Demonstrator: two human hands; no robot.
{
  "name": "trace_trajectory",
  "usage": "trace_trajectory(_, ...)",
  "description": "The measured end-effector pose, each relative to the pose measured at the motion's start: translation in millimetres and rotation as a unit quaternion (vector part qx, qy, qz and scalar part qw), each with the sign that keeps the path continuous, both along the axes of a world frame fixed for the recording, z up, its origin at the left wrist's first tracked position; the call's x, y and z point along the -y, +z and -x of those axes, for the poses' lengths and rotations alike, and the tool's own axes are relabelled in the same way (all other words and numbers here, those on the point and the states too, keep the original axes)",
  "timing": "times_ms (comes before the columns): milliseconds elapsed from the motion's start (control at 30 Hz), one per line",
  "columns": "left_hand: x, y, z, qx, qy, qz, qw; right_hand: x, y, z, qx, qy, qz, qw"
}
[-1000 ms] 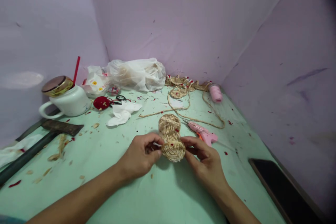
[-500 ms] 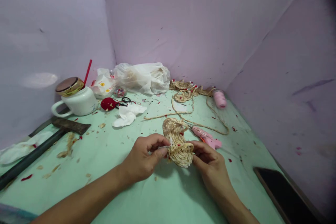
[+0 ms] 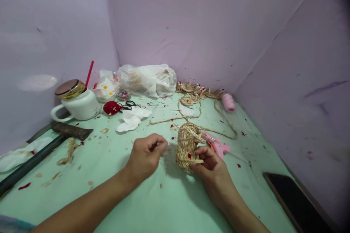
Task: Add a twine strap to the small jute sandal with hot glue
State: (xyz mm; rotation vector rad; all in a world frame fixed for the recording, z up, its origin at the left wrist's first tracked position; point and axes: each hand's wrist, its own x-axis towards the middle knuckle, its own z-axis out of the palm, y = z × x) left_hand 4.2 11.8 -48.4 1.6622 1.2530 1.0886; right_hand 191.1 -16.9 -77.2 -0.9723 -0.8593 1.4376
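Note:
My right hand grips a small woven straw-rope piece by its right edge, thumb below and fingers above. The piece stands tilted over the table, with a red spot on its side and a short strap-like strand sticking out to the right. My left hand is apart from it, to its left, thumb and forefinger pinched together. A whitish blur shows at those fingertips; I cannot make out what it is. Just behind the right hand lies a pink glue gun, partly hidden.
A straw cord loops behind, near woven straw pieces and a pink thread spool. Leftward are crumpled tissue, scissors, a red pincushion-like ball, a white mug and a hammer. A phone lies right.
My left hand has come away from the woven piece toward the left, still pinched. In my right hand the piece has turned and shifted slightly to the right.

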Motion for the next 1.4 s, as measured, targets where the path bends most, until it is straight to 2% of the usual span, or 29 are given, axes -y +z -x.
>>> trace_trajectory(100, -11, 2.1, 6, 0.015, 0.066, 0.024, 0.997, -2, 0.3, -1, 0.012, -0.021, -0.003, 1.0)
trace_trajectory(167, -16, 5.0, 8, 0.034, 0.06, -0.001, 0.998, -2, 0.4, -2, 0.014, -0.023, -0.004, 1.0)
trace_trajectory(233, -18, 7.5, 8, 0.076, 0.038, 0.004, 0.996, -2, 0.1, -2, 0.017, -0.02, -0.003, 1.0)
trace_trajectory(333, -16, 9.2, 7, 0.153, 0.001, 0.11, 0.982, -1, -0.4, 0, 0.049, 0.021, 0.022, 0.998)
trace_trajectory(400, -15, 9.7, 7, 0.196, -0.03, 0.195, 0.96, -1, 0.5, 0, 0.122, 0.055, 0.033, 0.99)
trace_trajectory(467, -14, 10.8, 8, 0.234, -0.063, 0.262, 0.934, 0, 3.0, -1, 0.268, 0.04, -0.005, 0.963)
trace_trajectory(500, -14, 11.6, 8, 0.252, -0.077, 0.285, 0.922, 1, 4.8, -2, 0.357, 0.008, -0.042, 0.933)
trace_trajectory(567, -11, 13.7, 8, 0.282, -0.106, 0.31, 0.902, 4, 9.4, -3, 0.497, -0.075, -0.131, 0.854)
trace_trajectory(600, -9, 14.6, 7, 0.291, -0.12, 0.316, 0.895, 7, 11.8, -3, 0.527, -0.108, -0.175, 0.825)
trace_trajectory(633, -6, 15.3, 5, 0.296, -0.132, 0.321, 0.89, 9, 14.0, -1, 0.53, -0.127, -0.215, 0.81)
trace_trajectory(767, 8, 16.0, -4, 0.307, -0.184, 0.349, 0.866, 15, 17.7, 8, 0.468, -0.124, -0.339, 0.807)
trace_trajectory(900, 18, 16.6, -10, 0.342, -0.253, 0.376, 0.823, 15, 17.9, 7, 0.484, -0.13, -0.366, 0.784)
trace_trajectory(1000, 19, 17.8, -8, 0.352, -0.31, 0.393, 0.791, 15, 21.4, 0, 0.473, -0.111, -0.368, 0.793)
trace_trajectory(1067, 19, 18.0, -7, 0.34, -0.333, 0.393, 0.787, 15, 23.5, -3, 0.453, -0.104, -0.358, 0.81)
trace_trajectory(1267, 18, 18.9, -4, 0.31, -0.329, 0.362, 0.815, 16, 22.0, -1, 0.312, -0.098, -0.307, 0.894)
trace_trajectory(1333, 15, 20.4, -2, 0.319, -0.303, 0.344, 0.829, 16, 24.5, -5, 0.267, -0.138, -0.267, 0.916)
trace_trajectory(1400, 9, 21.5, 2, 0.321, -0.236, 0.312, 0.863, 15, 30.3, -12, 0.208, -0.208, -0.217, 0.931)
